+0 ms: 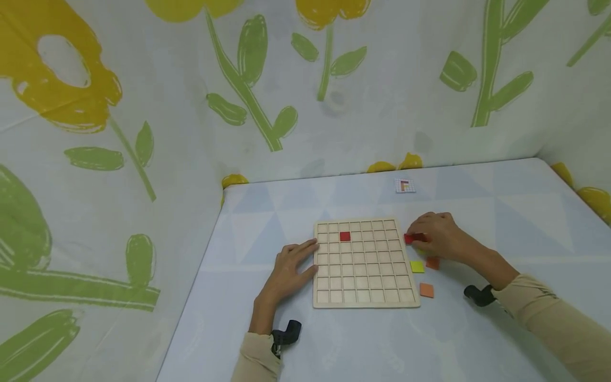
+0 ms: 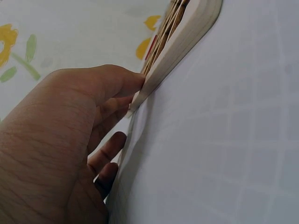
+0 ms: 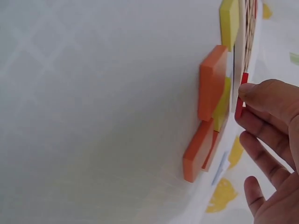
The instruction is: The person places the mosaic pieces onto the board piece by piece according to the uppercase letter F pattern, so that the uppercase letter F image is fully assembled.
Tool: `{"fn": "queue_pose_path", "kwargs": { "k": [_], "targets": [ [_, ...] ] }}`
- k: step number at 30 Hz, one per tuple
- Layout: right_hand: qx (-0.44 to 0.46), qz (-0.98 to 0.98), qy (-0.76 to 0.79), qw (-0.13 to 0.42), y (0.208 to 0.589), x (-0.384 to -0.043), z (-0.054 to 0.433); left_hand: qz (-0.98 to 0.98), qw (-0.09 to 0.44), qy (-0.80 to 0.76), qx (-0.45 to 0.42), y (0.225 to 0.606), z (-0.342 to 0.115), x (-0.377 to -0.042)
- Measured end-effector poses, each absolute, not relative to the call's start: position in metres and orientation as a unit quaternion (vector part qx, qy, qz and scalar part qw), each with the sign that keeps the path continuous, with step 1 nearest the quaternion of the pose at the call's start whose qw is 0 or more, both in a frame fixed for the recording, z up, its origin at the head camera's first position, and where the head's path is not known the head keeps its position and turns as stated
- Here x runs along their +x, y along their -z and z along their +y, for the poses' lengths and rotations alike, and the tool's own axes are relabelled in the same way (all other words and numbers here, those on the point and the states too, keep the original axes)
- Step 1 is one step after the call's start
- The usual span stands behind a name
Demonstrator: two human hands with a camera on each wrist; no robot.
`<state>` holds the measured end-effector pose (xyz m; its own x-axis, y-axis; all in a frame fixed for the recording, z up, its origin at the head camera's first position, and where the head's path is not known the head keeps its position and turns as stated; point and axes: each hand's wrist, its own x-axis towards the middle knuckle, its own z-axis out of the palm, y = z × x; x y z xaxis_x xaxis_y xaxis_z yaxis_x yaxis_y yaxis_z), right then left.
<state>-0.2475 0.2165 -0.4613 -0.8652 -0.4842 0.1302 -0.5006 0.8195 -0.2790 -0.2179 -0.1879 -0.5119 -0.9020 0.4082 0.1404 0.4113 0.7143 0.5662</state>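
Note:
A square wooden grid board (image 1: pixel 367 307) lies on the table, with one red square tile (image 1: pixel 345 236) in a cell of its upper rows. My left hand (image 1: pixel 288 268) is at the board's left edge; in the left wrist view the thumb touches the rim, fingers loosely extended. Off the board's upper right side, my right hand (image 1: pixel 441 236) pinches a thin red tile (image 3: pixel 241 95) between thumb and fingers. Below that hand lie a yellow tile (image 1: pixel 417 267), an orange tile (image 1: pixel 433 263) and another orange tile (image 1: pixel 427 290). More tiles are partly hidden under the fingers.
Behind the board, near the table's back edge, lies a small pattern card (image 1: pixel 405 185) with a coloured figure on a grid. A flower-printed cloth (image 1: pixel 334 132) hangs along the back and left side. The table (image 1: pixel 372 345) has a pale triangle print.

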Motion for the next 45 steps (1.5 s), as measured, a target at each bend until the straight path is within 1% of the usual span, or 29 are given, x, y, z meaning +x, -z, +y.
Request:
{"fn": "queue_pose_path", "kwargs": {
  "k": [4,15,23,34,45],
  "targets": [
    [0.260,-0.950,-0.168,0.035,0.456,-0.246,0.214,-0.926,0.006,0.306,-0.222,0.510,-0.189,-0.217],
    [0.298,-0.928,-0.215,0.061,0.451,-0.250,0.203,-0.926,0.008,0.307,-0.219,0.510,-0.190,-0.217],
    [0.302,-0.926,-0.219,0.054,0.445,-0.251,0.188,-0.923,0.017,0.307,-0.231,0.511,-0.190,-0.219],
    [0.311,-0.925,-0.212,0.054,0.447,-0.260,0.170,-0.924,0.006,0.308,-0.225,0.510,-0.189,-0.218],
    [0.332,-0.920,-0.194,0.071,0.448,-0.267,0.154,-0.926,-0.001,0.302,-0.224,0.509,-0.189,-0.219]
  ]
}}
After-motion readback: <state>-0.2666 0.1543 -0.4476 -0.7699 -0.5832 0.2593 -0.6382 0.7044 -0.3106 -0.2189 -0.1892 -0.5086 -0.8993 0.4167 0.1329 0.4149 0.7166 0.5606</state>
